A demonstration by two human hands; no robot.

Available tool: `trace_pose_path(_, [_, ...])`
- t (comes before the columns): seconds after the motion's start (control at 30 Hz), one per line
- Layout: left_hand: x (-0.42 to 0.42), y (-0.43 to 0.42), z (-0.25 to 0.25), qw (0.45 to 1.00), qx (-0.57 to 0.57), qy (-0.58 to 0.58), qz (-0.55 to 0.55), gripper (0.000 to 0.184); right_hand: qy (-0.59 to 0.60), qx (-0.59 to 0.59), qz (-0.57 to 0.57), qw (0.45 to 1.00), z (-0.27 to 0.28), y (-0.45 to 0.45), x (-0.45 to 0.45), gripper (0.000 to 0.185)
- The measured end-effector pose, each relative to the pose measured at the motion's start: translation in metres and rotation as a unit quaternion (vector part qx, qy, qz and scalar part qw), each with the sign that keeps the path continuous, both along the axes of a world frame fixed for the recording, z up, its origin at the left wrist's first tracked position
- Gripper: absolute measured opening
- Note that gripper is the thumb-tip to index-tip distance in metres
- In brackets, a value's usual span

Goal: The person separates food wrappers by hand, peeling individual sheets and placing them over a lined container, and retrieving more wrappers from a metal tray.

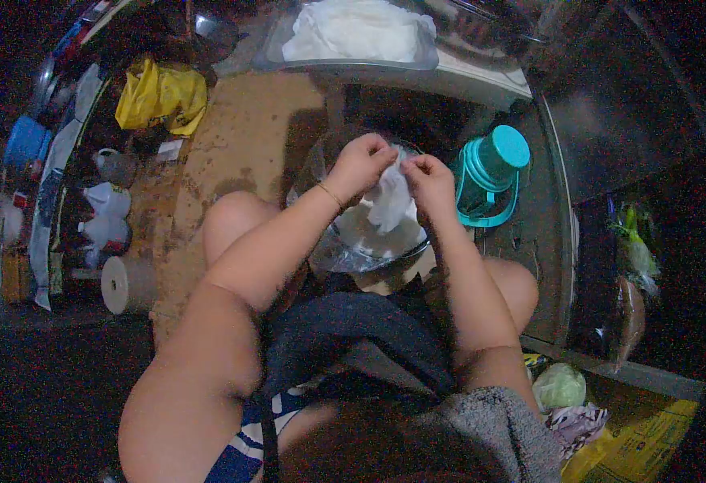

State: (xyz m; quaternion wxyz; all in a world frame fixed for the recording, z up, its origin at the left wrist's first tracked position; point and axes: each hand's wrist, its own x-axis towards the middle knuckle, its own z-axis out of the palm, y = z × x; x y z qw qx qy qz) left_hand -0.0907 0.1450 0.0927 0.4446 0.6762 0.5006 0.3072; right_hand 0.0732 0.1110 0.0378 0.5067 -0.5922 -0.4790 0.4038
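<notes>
Between my knees stands a round container lined with clear plastic (349,262), with something white inside that I cannot make out. Over it, a thin, whitish, crumpled plastic bag (389,205) hangs from my fingertips. My left hand (359,167) pinches the bag's upper edge from one side, fingers closed. Close beside it, my right hand (432,181) pinches the same edge between thumb and fingers. The bag's lower part dangles inside the container's rim.
A tray (345,64) heaped with white material lies ahead. To the right is a teal bucket (470,193) with a teal cup (506,149). Cardboard (240,121) covers the floor; a yellow bag (160,97), white jugs (107,205) and a roll (117,286) stand left. A cabbage (561,388) sits lower right.
</notes>
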Motion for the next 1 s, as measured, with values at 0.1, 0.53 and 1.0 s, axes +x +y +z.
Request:
trace_pose_path(0.1, [-0.004,0.011,-0.018,0.999,0.038,-0.004,0.022,0.023,-0.006,-0.044,-0.070,0.997,-0.006,0.004,0.010,0.022])
trace_pose_path(0.53, [-0.013,0.008,0.005,0.997,0.074,-0.016,0.029,0.018,0.117,0.022,-0.030,0.992,-0.039,0.020,0.030,0.018])
trace_pose_path(1.0, [-0.003,-0.006,-0.014,0.997,0.000,-0.067,-0.034,0.022,0.256,-0.098,0.040,0.961,0.009,-0.009,0.000,0.015])
